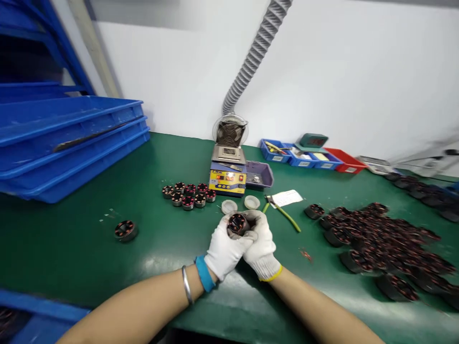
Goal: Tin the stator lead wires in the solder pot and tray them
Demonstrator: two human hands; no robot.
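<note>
Both my hands wear white gloves and meet above the middle of the green bench. My left hand (225,246) is closed around a copper-wound motor stator (237,223), its ring of windings facing up. My right hand (261,243) presses against the same stator from the right, its fingers partly hidden behind it. Just beyond my hands lie two small round white dishes, a left dish (229,207) and a right dish (252,202). Green-handled cutters (287,217) rest to the right on a white paper slip (287,198).
A yellow-blue soldering pot (227,179) stands under a grey hose (256,45). Several stators (188,202) sit left of it; one stator (125,230) lies apart. A large group of stators (387,239) spreads at right. Blue crates (71,157) are stacked left; a red bin (346,161) stands behind.
</note>
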